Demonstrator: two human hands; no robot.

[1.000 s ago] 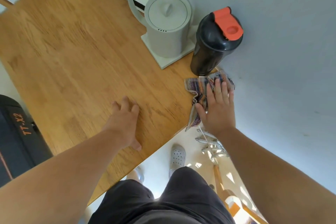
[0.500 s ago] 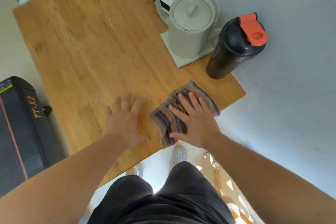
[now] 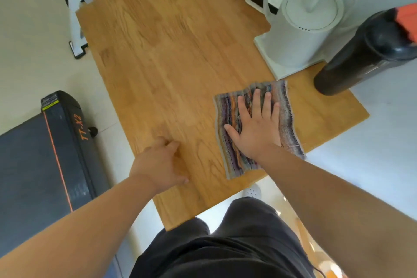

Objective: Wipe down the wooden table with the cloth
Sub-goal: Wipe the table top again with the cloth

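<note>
While your left hand (image 3: pixel 158 165) rests on the wood nearest you, fingers loosely bent and holding nothing, your right hand (image 3: pixel 255 128) is doing the work. It lies flat, fingers straight and spread, pressing down on the striped multicoloured rectangular cloth (image 3: pixel 287 110), and nothing is curled round it.

The cloth sits spread out under that palm on the light brown wooden table (image 3: pixel 169 63). Its near end lies below your wrist, close to the table's front edge. Its far end reaches just past your fingertips. The long axis runs away from you, roughly in line with your fingers, and the stripes follow it. The far end points at the white lidded kettle on its square base (image 3: pixel 304 29), just beside the base's corner.

Out past your little finger stands the tall black bottle with an orange cap (image 3: pixel 361 56).

As for progress, the wood shows no wet trail or dirt, so you can't read what's already covered. My guess is that the broad stretch on your thumb side and beyond the fingertips still needs passes, as does the strip around the kettle and bottle.
</note>
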